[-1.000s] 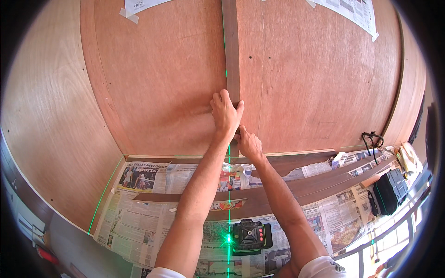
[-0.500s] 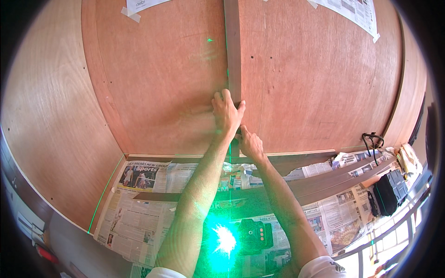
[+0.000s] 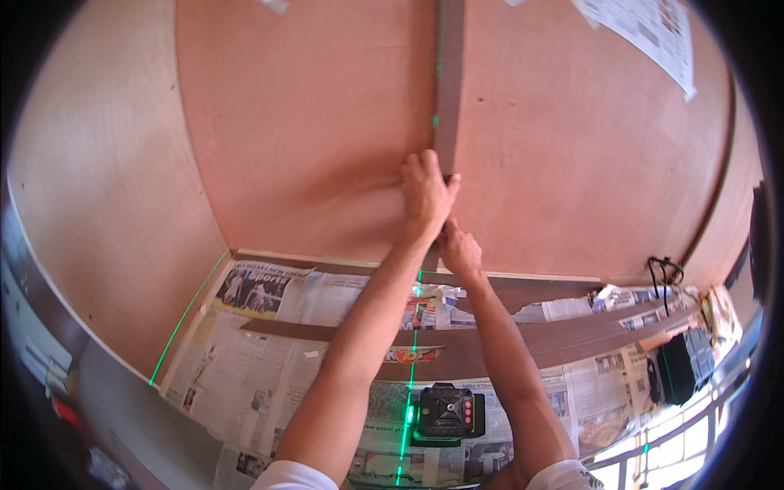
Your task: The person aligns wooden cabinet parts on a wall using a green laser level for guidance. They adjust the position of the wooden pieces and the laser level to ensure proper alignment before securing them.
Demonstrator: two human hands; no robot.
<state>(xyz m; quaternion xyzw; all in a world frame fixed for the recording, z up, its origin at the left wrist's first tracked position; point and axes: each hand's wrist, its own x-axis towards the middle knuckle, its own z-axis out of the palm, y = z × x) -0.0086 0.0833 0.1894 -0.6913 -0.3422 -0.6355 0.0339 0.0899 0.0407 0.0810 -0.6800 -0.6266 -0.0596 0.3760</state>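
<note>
A narrow brown wooden strip (image 3: pixel 451 82) runs upright against the reddish plywood panel (image 3: pixel 310 114). My left hand (image 3: pixel 429 194) is closed around its lower part, fingers on the left edge and thumb on the right. Just below, my right hand (image 3: pixel 462 251) has its fingers curled against the strip near its lower end; the fingertips are partly hidden. Down between my forearms, a black laser level (image 3: pixel 449 412) with red buttons stands on newspaper. Its green line crosses the newspaper and shows along the strip's left edge.
Newspaper sheets (image 3: pixel 237 367) cover the bottom surface, with brown boards (image 3: pixel 563 339) lying across them. At the right are a dark case (image 3: pixel 686 363) and a black cable (image 3: pixel 665 273). A pale plywood side (image 3: pixel 98 180) rises at the left. Taped paper (image 3: pixel 645 33) hangs upper right.
The view has shifted, so the panel, strip and hands appear farther right. The bright green glare at the laser level has faded, showing its body. Both hands keep their places on the strip.
</note>
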